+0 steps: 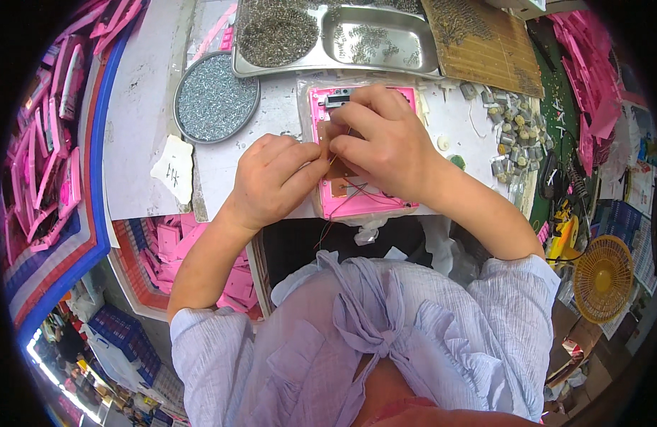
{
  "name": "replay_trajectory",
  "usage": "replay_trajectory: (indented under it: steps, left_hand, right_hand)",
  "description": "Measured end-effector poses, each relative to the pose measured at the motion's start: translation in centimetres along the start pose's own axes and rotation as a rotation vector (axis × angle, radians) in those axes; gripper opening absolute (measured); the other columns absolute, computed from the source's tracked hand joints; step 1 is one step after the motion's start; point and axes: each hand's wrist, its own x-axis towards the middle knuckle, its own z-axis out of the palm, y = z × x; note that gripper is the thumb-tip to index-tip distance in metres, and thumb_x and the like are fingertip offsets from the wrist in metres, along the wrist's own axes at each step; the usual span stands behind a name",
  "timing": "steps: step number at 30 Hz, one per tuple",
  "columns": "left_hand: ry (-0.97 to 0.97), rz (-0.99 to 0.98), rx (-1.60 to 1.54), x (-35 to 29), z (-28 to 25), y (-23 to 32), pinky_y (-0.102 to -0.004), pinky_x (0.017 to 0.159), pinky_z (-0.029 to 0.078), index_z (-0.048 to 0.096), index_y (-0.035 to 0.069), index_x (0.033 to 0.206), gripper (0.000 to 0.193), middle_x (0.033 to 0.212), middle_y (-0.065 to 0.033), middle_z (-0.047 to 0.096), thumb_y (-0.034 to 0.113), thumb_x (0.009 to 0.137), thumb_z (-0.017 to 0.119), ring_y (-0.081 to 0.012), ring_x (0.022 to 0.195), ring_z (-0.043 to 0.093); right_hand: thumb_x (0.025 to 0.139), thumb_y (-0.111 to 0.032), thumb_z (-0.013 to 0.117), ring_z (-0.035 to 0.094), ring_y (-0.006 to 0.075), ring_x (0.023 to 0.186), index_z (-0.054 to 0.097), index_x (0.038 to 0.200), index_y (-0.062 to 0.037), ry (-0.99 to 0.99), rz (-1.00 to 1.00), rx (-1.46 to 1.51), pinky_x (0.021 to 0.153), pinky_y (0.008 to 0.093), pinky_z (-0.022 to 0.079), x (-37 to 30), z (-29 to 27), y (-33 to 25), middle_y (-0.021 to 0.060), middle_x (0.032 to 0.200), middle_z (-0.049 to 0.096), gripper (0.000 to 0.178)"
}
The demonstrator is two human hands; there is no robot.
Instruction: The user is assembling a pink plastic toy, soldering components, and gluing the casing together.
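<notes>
A shallow pink plastic casing (374, 204) lies on the white worktop in front of me, with a brown circuit board (338, 186) and thin dark and reddish wires (357, 189) inside it. My left hand (277, 173) is closed in a pinch at the casing's left edge; what its fingertips hold is too small to tell. Bent over the casing from the right, my right hand (384, 139) pinches a thin yellowish wire close to the left fingertips. Near the casing's top sits a grey metal-and-black part (337, 98), partly behind the right fingers.
A round tray of small silvery screws (218, 96) stands at left, beside a torn white marked piece (174, 171). Beyond is a metal compartment tray (442, 67) of small parts and a brown board (510, 75). Small motors (510, 128) crowd the right; pink parts (47, 149) fill a left container.
</notes>
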Motion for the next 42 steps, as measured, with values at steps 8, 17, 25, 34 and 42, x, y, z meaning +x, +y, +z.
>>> replay_trajectory:
  steps: [8, 17, 25, 34, 42]
  left_hand:
    - [0.086, -0.094, -0.06, 0.0, 0.4, 0.1, -0.0365, 0.065, 0.048, 0.069, 0.008, 0.095, 0.033, 0.092, -0.0071, 0.066, 0.003, 0.066, 0.085, -0.0249, 0.072, 0.062]
    - [0.112, -0.534, -0.015, -0.3, 0.7, 0.4, -0.0361, 0.075, 0.051, 0.068, 0.002, 0.101, 0.026, 0.101, -0.0115, 0.065, -0.003, 0.078, 0.078, -0.0264, 0.091, 0.064]
    - [0.079, -0.32, -0.004, 5.5, 2.1, 3.8, -0.0399, 0.082, 0.041, 0.07, 0.012, 0.105, 0.031, 0.106, -0.0017, 0.065, 0.013, 0.076, 0.082, -0.0243, 0.093, 0.06]
    - [-0.02, -0.292, 0.182, 4.2, 0.8, 1.7, -0.0384, 0.085, 0.038, 0.074, 0.013, 0.097, 0.026, 0.092, 0.0005, 0.068, 0.014, 0.074, 0.085, -0.0213, 0.088, 0.062]
    - [-0.043, -0.361, 0.216, 3.3, 2.4, 0.8, -0.0416, 0.087, 0.037, 0.073, 0.014, 0.096, 0.023, 0.098, -0.0015, 0.065, 0.023, 0.077, 0.084, -0.0223, 0.092, 0.059]
  right_hand:
    - [0.064, -0.021, 0.072, 0.06, 0.0267, 0.096, 0.069, 0.083, -0.0087, 0.06, -0.046, -0.067, 0.079, 0.0413, 0.05, -1.4, -0.9, 0.5, 0.0013, 0.096, 0.067, 0.023]
    - [0.064, -0.014, 0.083, 0.061, 0.0282, 0.094, 0.073, 0.09, -0.0112, 0.066, 0.093, -0.021, 0.081, 0.0406, 0.051, -4.3, -3.7, 1.7, 0.0, 0.098, 0.069, 0.028]
    - [0.064, -0.014, 0.084, 0.061, 0.0284, 0.094, 0.074, 0.089, -0.0106, 0.154, 0.106, 0.042, 0.081, 0.0406, 0.05, -4.7, -2.8, 2.1, 0.0007, 0.097, 0.069, 0.028]
    - [0.063, -0.011, 0.083, 0.059, 0.028, 0.096, 0.071, 0.085, -0.0107, 0.142, 0.106, 0.03, 0.082, 0.0407, 0.049, -4.5, -3.2, 2.6, 0.0005, 0.096, 0.068, 0.024]
    - [0.065, -0.007, 0.082, 0.057, 0.0294, 0.1, 0.069, 0.082, -0.0101, 0.145, 0.157, 0.022, 0.084, 0.0408, 0.048, -4.7, -4.0, 2.8, 0.0023, 0.097, 0.068, 0.022]
